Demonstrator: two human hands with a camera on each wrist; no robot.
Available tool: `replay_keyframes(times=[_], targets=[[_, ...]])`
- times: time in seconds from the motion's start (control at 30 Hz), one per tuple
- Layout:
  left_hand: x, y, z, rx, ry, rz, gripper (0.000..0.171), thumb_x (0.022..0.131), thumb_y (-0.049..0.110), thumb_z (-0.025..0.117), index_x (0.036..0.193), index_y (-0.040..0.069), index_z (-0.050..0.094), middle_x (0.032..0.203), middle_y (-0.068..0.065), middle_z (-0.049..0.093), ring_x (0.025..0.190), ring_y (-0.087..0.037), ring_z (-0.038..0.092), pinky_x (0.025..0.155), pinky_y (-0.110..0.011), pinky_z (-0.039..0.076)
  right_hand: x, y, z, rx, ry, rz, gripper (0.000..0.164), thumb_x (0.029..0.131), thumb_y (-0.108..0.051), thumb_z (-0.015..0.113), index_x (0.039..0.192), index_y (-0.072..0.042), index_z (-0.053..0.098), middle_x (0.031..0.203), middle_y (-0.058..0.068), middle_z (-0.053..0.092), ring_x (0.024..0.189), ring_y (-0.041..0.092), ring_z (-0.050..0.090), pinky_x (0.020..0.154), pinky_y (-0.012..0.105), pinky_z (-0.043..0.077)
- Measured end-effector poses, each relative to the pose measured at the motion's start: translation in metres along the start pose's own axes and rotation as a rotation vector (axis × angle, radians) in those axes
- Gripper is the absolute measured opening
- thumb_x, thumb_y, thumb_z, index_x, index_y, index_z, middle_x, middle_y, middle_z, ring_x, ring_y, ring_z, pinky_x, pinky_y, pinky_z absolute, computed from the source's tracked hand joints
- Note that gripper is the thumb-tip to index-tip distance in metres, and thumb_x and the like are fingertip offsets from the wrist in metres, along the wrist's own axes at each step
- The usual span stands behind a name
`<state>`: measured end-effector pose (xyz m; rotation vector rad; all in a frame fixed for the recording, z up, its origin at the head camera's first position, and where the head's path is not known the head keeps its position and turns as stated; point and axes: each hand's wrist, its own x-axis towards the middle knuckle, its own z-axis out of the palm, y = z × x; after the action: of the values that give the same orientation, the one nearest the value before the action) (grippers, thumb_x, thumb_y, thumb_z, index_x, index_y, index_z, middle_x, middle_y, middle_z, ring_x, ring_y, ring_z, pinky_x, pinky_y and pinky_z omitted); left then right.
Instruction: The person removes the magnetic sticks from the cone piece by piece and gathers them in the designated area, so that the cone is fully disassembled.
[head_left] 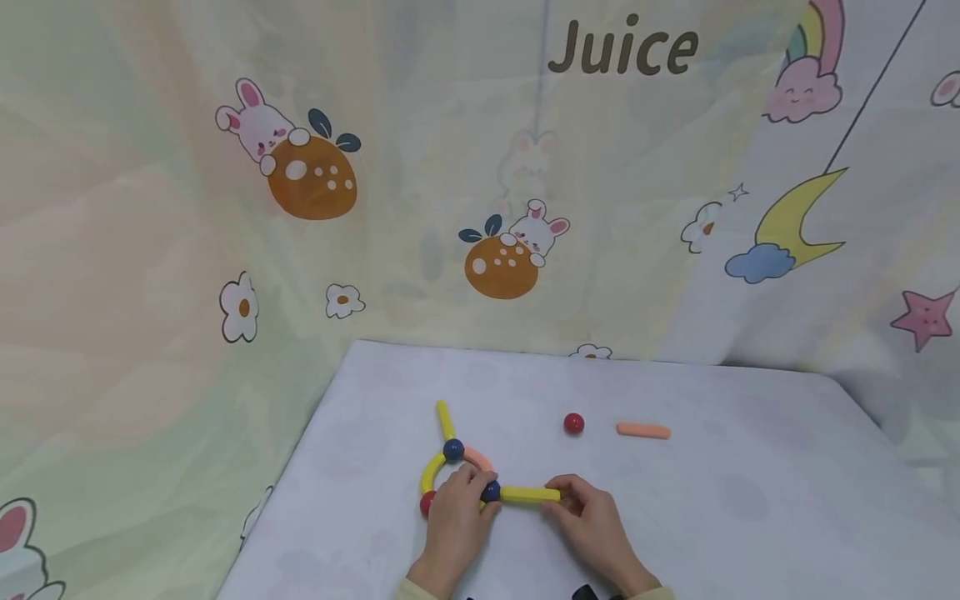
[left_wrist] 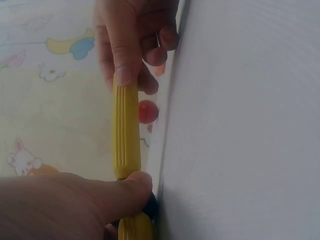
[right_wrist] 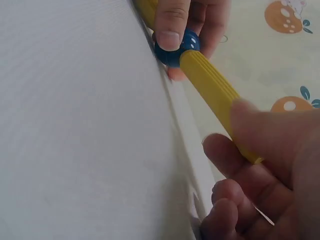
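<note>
My left hand point(head_left: 459, 512) pinches a dark blue ball point(right_wrist: 170, 52) at the right of a ring built from curved sticks and balls. A straight yellow stick point(head_left: 529, 494) runs rightward from that ball, its near end meeting it. The far end of the stick is pinched between thumb and fingers of my right hand point(head_left: 592, 521). In the ring, a curved yellow stick point(head_left: 431, 472), a curved pink stick point(head_left: 477, 457) and a second blue ball point(head_left: 453, 450) show. A red ball point(head_left: 427, 503) is partly covered by the left hand. Another straight yellow stick point(head_left: 445, 419) points away from the second blue ball.
Behind the hands, a loose red ball point(head_left: 573, 423) and a straight orange stick point(head_left: 643, 431) lie on the white tabletop point(head_left: 750, 483). A printed curtain point(head_left: 405, 167) hangs along the table's back edge. Small black objects point(head_left: 584, 592) show at the bottom, by the right sleeve.
</note>
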<state>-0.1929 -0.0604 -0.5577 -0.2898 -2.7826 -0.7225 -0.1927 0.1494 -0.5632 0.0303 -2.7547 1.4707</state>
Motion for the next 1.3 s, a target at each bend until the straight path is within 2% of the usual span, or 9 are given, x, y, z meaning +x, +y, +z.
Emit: replay_keyframes(times=[0.13, 0.37, 0.43, 0.63, 0.77, 0.9, 1.0, 1.13, 1.3], targets=[[0.001, 0.001, -0.001, -0.004, -0.005, 0.003, 0.038, 0.074, 0.028, 0.086, 0.110, 0.020, 0.072, 0.089, 0.010, 0.051, 0.075, -0.006, 0.046, 0.067, -0.023, 0.043, 0.002, -0.001, -0.001, -0.001, 0.026, 0.017, 0.023, 0.083, -0.009, 0.076, 0.104, -0.018, 0.070, 0.084, -0.008, 0.066, 0.067, 0.010, 0.052, 0.059, 0.020, 0.045], [0.002, 0.002, -0.003, 0.000, -0.012, -0.005, 0.039, 0.074, 0.027, 0.086, 0.110, 0.020, 0.072, 0.090, 0.009, 0.054, 0.077, -0.007, 0.049, 0.069, -0.024, 0.046, 0.005, 0.001, -0.001, -0.002, 0.030, 0.024, 0.019, 0.089, -0.012, 0.071, 0.108, -0.015, 0.070, 0.077, -0.006, 0.061, 0.068, 0.010, 0.050, 0.058, 0.021, 0.043], [0.002, 0.001, -0.003, 0.006, -0.010, -0.012, 0.039, 0.074, 0.028, 0.086, 0.109, 0.020, 0.073, 0.091, 0.008, 0.056, 0.079, -0.007, 0.051, 0.071, -0.025, 0.048, 0.006, 0.003, -0.001, 0.063, 0.032, 0.069, 0.017, 0.093, -0.013, 0.066, 0.110, -0.012, 0.068, 0.076, -0.003, 0.061, 0.064, 0.012, 0.051, 0.055, 0.022, 0.045], [0.002, -0.006, -0.003, 0.038, 0.004, -0.116, 0.038, 0.074, 0.028, 0.086, 0.109, 0.022, 0.073, 0.092, 0.007, 0.058, 0.084, -0.009, 0.054, 0.076, -0.030, 0.051, 0.009, 0.011, -0.008, 0.242, 0.066, 0.197, 0.019, 0.099, -0.011, 0.057, 0.115, -0.006, 0.063, 0.075, 0.007, 0.056, 0.053, 0.018, 0.051, 0.047, 0.029, 0.048], [0.003, -0.008, -0.001, 0.032, -0.011, -0.119, 0.035, 0.076, 0.028, 0.084, 0.109, 0.021, 0.072, 0.092, 0.006, 0.057, 0.081, -0.010, 0.052, 0.074, -0.030, 0.050, 0.011, 0.016, -0.021, 0.161, 0.083, 0.150, 0.022, 0.097, -0.013, 0.060, 0.118, -0.013, 0.065, 0.090, 0.006, 0.060, 0.058, 0.017, 0.054, 0.050, 0.026, 0.047], [0.004, -0.006, 0.000, 0.030, -0.031, -0.112, 0.034, 0.077, 0.028, 0.082, 0.108, 0.019, 0.070, 0.094, 0.004, 0.058, 0.082, -0.012, 0.052, 0.076, -0.033, 0.050, 0.016, 0.030, -0.050, -0.025, 0.190, 0.068, 0.025, 0.097, -0.012, 0.061, 0.121, -0.015, 0.067, 0.105, 0.006, 0.065, 0.077, 0.016, 0.057, 0.062, 0.023, 0.047], [0.004, -0.003, 0.000, 0.028, -0.048, -0.123, 0.038, 0.077, 0.035, 0.081, 0.108, 0.018, 0.068, 0.098, 0.002, 0.059, 0.086, -0.014, 0.052, 0.078, -0.036, 0.050, 0.021, 0.043, -0.078, -0.152, 0.263, 0.072, 0.027, 0.096, -0.011, 0.061, 0.122, -0.012, 0.067, 0.111, 0.010, 0.067, 0.088, 0.019, 0.059, 0.067, 0.023, 0.047], [0.005, -0.001, 0.002, 0.025, -0.049, -0.140, 0.041, 0.078, 0.042, 0.080, 0.108, 0.018, 0.066, 0.100, 0.002, 0.058, 0.087, -0.014, 0.051, 0.078, -0.035, 0.048, 0.024, 0.059, -0.109, -0.257, 0.290, 0.116, 0.028, 0.096, -0.012, 0.061, 0.123, -0.007, 0.066, 0.112, 0.016, 0.068, 0.091, 0.025, 0.061, 0.069, 0.031, 0.049], [0.004, -0.001, 0.002, 0.018, -0.019, -0.142, 0.031, 0.081, 0.038, 0.078, 0.102, 0.019, 0.065, 0.096, 0.003, 0.058, 0.084, -0.014, 0.049, 0.076, -0.033, 0.045, 0.028, 0.074, -0.131, -0.338, 0.241, 0.123, 0.030, 0.096, -0.012, 0.059, 0.125, -0.004, 0.064, 0.117, 0.023, 0.065, 0.101, 0.038, 0.061, 0.080, 0.050, 0.050]])
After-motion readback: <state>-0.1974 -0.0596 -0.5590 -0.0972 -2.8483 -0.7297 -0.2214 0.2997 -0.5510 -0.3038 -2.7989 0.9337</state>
